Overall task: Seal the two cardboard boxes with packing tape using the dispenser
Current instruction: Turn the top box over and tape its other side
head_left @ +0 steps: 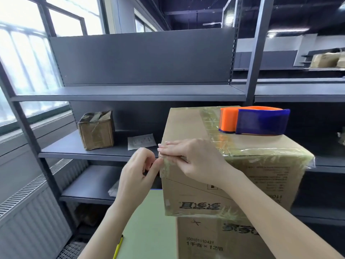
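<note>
Two stacked cartons of plain brown corrugated board on a matte pale-green table [149, 221]: upper box [183, 124], squarish, with black printed characters upside down on its front; lower box [205, 238] beneath, cut off at the right and bottom by the frame edge. Across the upper box's lid and down over its front rim, wrinkled glossy clear packing tape [261, 152], bubbled and yellowish, with a loose flap sticking out past the right corner. One tape dispenser [257, 121] resting on that lid toward the back right: smooth orange plastic body, translucent blue curved guard, roll inside hard to make out. Two bare hands at the near-left top corner of the upper box. Right hand [194, 157] laid flat on the lid edge, fingers straight and close together, pressing the tape down. Left hand [138, 171] beside the vertical corner, fingers curled, thumb and forefinger pinched on the tape's edge there; other fingertips hidden behind the palm. Behind, grey sheet-metal shelving [130, 92], three shelves plainly visible at left. On the middle one, one small battered box [97, 130] crisscrossed with old tape, and one flat pale packet [141, 142], print too blurred to read. One yellow pen [118, 247] near the table's left edge, its lower end cut off. At left, a ribbed white radiator [28, 212] below the windows. Far right, blurred brown parcels [324, 59] on a distant shelf, number unclear.
</note>
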Available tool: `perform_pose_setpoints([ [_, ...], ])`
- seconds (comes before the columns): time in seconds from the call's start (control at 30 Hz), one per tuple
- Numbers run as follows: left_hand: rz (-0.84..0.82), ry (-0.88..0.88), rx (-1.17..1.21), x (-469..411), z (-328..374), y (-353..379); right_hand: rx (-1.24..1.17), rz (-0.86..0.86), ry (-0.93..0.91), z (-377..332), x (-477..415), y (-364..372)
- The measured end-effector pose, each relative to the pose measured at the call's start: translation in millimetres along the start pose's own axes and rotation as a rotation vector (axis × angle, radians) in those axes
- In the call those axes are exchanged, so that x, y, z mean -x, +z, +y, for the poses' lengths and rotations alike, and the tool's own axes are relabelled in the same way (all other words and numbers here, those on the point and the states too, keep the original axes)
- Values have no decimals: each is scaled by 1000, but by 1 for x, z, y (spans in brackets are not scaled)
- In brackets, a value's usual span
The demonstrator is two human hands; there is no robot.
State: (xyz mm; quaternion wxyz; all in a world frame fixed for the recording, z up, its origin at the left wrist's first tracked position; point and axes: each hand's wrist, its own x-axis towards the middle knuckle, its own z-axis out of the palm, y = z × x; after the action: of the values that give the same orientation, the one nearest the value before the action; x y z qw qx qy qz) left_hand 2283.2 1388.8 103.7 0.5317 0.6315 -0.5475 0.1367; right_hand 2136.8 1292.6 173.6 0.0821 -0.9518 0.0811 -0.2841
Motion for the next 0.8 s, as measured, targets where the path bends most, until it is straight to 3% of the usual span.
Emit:
perform_pose_setpoints([
  [0.1, 14, 123, 0, -6, 10, 1, -29, 128, 23, -3, 7, -8],
  [0.17, -56, 283, -46, -10, 16, 4, 187, 277, 12, 1, 16, -20],
  [0.23, -86, 397, -105, -15, 22, 12, 307, 280, 42, 14, 29, -34],
  [0.33, 21, 398, -75, -17, 25, 29, 419, 176, 49, 35, 44, -39],
  [0.53, 254, 402, 19, -12, 23, 54, 411, 186, -10, 44, 49, -25],
  [0.8, 241, 388, -23, -14, 25, 52, 424, 159, -19, 43, 48, -26],
])
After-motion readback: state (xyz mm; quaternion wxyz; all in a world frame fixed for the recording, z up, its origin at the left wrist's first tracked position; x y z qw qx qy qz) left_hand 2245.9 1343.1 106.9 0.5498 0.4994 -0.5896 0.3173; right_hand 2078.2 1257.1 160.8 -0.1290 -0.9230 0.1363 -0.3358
